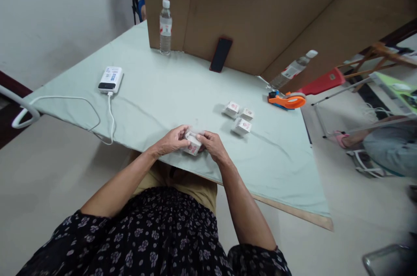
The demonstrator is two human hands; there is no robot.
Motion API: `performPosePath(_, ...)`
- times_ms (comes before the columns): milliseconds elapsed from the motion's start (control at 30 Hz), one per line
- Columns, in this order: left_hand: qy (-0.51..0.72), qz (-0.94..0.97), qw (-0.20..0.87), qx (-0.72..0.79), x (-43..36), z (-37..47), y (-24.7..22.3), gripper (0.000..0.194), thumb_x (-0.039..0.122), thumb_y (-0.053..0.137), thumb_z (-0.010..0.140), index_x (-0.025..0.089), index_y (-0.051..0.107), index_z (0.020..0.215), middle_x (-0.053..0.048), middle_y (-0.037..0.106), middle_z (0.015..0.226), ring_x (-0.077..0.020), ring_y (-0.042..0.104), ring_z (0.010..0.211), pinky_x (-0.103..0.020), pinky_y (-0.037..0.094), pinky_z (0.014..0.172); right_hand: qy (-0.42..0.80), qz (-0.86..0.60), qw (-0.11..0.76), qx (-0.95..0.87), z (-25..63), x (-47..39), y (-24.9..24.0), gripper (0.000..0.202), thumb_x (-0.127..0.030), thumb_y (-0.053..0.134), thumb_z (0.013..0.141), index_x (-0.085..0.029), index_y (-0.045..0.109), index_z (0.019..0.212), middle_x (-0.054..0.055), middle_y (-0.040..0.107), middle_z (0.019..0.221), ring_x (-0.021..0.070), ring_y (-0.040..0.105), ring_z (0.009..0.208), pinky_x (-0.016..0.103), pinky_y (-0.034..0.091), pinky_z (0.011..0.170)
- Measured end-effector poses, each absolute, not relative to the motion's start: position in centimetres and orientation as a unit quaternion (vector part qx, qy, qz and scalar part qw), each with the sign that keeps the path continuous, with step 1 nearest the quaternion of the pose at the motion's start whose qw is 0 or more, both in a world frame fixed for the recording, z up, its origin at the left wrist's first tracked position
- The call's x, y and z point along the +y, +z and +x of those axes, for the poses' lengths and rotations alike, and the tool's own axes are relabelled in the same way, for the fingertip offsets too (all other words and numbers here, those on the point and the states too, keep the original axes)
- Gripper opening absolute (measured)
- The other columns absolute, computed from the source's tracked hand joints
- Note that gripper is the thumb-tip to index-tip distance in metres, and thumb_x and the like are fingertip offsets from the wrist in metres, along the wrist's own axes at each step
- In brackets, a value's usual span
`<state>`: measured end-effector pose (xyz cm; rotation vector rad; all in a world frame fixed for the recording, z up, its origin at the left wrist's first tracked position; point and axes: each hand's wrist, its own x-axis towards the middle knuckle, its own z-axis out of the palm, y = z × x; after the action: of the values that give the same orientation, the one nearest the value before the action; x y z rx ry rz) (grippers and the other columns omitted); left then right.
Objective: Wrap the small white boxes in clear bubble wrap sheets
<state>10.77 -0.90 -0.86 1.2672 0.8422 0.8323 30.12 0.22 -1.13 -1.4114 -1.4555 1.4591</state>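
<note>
Near the front edge of the table, both hands grip a small white box [193, 147] with a red print on its face. My left hand [172, 140] closes on its left side, thumb at the upper edge. On the other side, my right hand [212, 143] has its thumb on the box's top, its other fingers partly hidden behind it. Something pale and blurred shows along the top of the box, too smeared to make out. To the right stand three similar small boxes: one at the back left [232, 109], a second [247, 114] beside it, and a third [241, 126] in front.
A white power bank [110, 79] with a cable lies at left. Against the cardboard panel [228, 11] stand a water bottle [165, 28], a phone [221, 54] and a tilted bottle [293, 71]. An orange tape dispenser [287, 100] lies at right. Another person's leg [361, 132] shows beyond.
</note>
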Motion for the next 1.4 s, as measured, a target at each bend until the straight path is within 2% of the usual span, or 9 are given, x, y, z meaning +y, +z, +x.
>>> performPosePath(67,0.394,0.504,0.668,0.380,-1.3,10.9,-1.0,0.068,0.023,0.067,0.070,0.013,0.046,0.133,-0.013,0.064,0.122,-0.0219,0.062,0.114,-0.037,0.046,0.102,0.506,-0.556,0.357,-0.554,30.1,-0.5,-1.1,0.038,-0.054,0.062,0.077,-0.018,0.067,0.083,0.002,0.066,0.071,0.0174,0.060,0.061,0.030,0.050,0.057)
performPosePath(167,0.401,0.469,0.685,0.388,-1.7,11.0,-1.0,0.082,0.021,0.068,0.067,0.012,0.036,0.142,-0.015,0.064,0.123,-0.0232,0.062,0.114,-0.038,0.047,0.100,0.375,-0.577,0.428,-0.586,30.6,-2.0,-0.9,0.040,-0.051,0.063,0.080,-0.018,0.068,0.101,0.010,0.069,0.106,0.0235,0.065,0.095,0.035,0.054,0.075)
performPosePath(300,0.401,0.473,0.677,0.396,-2.0,10.9,-0.8,0.088,0.022,0.066,0.068,0.012,0.031,0.147,-0.015,0.063,0.126,-0.0243,0.061,0.116,-0.038,0.047,0.100,0.340,-0.550,0.407,-0.645,31.0,-3.6,-1.0,0.048,-0.054,0.070,0.077,-0.021,0.066,0.112,0.015,0.055,0.137,0.0298,0.052,0.127,0.041,0.052,0.090)
performPosePath(533,0.385,0.496,0.681,0.377,-1.9,10.4,-0.9,0.095,0.023,0.065,0.067,0.013,0.024,0.153,-0.017,0.059,0.130,-0.0245,0.060,0.118,-0.035,0.049,0.096,0.375,-0.523,0.372,-0.669,30.1,-3.1,-2.9,0.061,-0.054,0.077,0.070,-0.024,0.061,0.122,0.015,0.044,0.149,0.0311,0.042,0.138,0.047,0.044,0.104)
performPosePath(700,0.376,0.500,0.695,0.355,-1.6,10.1,-1.2,0.103,0.025,0.070,0.063,0.012,0.023,0.154,-0.018,0.056,0.133,-0.0241,0.060,0.115,-0.035,0.047,0.097,0.400,-0.505,0.356,-0.677,30.0,-2.5,-2.7,0.057,-0.057,0.076,0.070,-0.022,0.066,0.114,0.016,0.041,0.153,0.0330,0.034,0.145,0.050,0.035,0.112)
performPosePath(867,0.381,0.488,0.705,0.346,-1.6,10.3,-0.9,0.106,0.027,0.072,0.061,0.013,0.023,0.154,-0.019,0.056,0.136,-0.0248,0.060,0.115,-0.035,0.048,0.097,0.443,-0.456,0.349,-0.689,29.8,-2.1,-2.0,0.048,-0.059,0.074,0.074,-0.024,0.067,0.106,0.012,0.042,0.154,0.0301,0.034,0.146,0.049,0.025,0.119)
performPosePath(933,0.389,0.485,0.699,0.353,-1.7,10.4,-0.9,0.103,0.024,0.070,0.061,0.013,0.025,0.153,-0.018,0.057,0.134,-0.0237,0.061,0.112,-0.034,0.049,0.094,0.458,-0.448,0.359,-0.679,29.7,-2.1,-2.2,0.053,-0.060,0.073,0.074,-0.024,0.065,0.113,0.013,0.045,0.151,0.0301,0.039,0.142,0.048,0.031,0.116)
performPosePath(1100,0.397,0.480,0.692,0.365,-1.8,10.6,-1.7,0.095,0.023,0.061,0.066,0.012,0.026,0.153,-0.014,0.062,0.123,-0.0184,0.065,0.089,-0.034,0.052,0.084,0.493,-0.460,0.406,-0.617,29.7,-2.6,-3.2,0.092,-0.062,0.076,0.069,-0.025,0.039,0.144,0.014,0.055,0.134,0.0259,0.061,0.115,0.041,0.052,0.095)
performPosePath(1400,0.430,0.462,0.682,0.370,-2.1,11.1,-2.1,0.091,0.026,0.064,0.074,0.013,0.024,0.154,-0.013,0.061,0.124,-0.0181,0.061,0.092,-0.031,0.048,0.086,0.524,-0.495,0.458,-0.520,29.6,-3.0,-2.7,0.074,-0.054,0.080,0.069,-0.023,0.053,0.132,0.006,0.066,0.107,0.0209,0.064,0.093,0.037,0.054,0.086)
